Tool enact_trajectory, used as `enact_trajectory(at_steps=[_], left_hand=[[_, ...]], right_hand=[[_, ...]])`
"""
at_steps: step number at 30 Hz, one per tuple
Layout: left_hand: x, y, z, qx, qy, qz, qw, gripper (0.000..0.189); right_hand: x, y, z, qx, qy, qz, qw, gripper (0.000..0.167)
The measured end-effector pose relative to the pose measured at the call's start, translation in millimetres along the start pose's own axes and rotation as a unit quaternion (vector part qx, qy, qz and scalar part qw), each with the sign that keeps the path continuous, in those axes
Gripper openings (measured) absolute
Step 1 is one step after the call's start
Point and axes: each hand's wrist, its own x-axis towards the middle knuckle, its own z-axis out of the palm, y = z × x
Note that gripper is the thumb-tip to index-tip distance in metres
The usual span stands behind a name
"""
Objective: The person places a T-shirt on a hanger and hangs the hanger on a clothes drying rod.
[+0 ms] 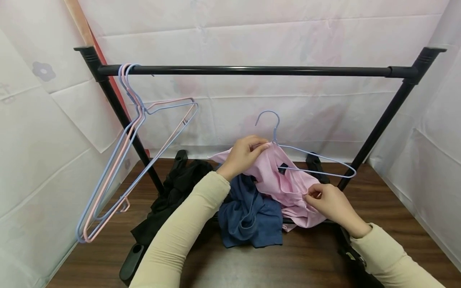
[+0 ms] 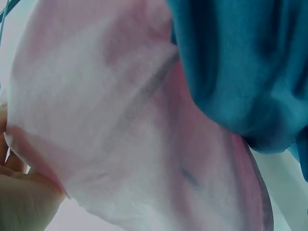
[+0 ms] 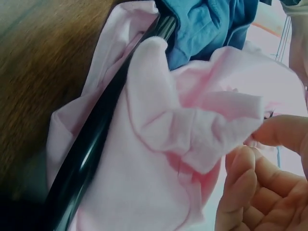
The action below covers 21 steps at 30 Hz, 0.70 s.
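A pink shirt [image 1: 266, 172] hangs bunched on a blue hanger [image 1: 320, 160], whose left arm is hidden in the cloth while its right arm sticks out bare. With thumb and fingers, my left hand [image 1: 242, 157] pinches the shirt just left of the hanger's neck. Lower on the right, my right hand [image 1: 329, 203] pinches a fold of it between thumb and index finger, seen closely in the right wrist view. A dark neck label [image 1: 283, 168] shows inside the shirt. The hanger's hook points up, below the rack's top bar.
A black rack's top bar [image 1: 252, 71] spans the view; several blue and pink hangers [image 1: 138, 116] hang at its left end. A blue garment [image 1: 252, 216] and a black garment [image 1: 180, 186] lie over the lower bar [image 3: 103, 113]. Beneath is a wooden tabletop [image 1: 230, 268].
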Motion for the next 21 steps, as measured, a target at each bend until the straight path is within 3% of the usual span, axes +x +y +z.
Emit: enact_trajectory(at_steps=[4,15,21], left_hand=[[0.0,-2.4,-1.9,0.001,0.005,0.003,1.0000,0.021],[-2.0,-6.2,-7.9,-0.002,0.011,-0.004,0.9999,0.023],[-2.9,-7.2,-10.0,0.000,0.019,-0.001,0.9998,0.022]], right_hand=[[-1.1,5.9,-4.5,0.011,0.023,0.017,0.9995,0.008],[-3.9,20.1,-13.3,0.030,0.113,0.023,0.9929,0.016],[-4.9,23.5,-19.7,0.028,0.128,0.020,0.9912,0.018]])
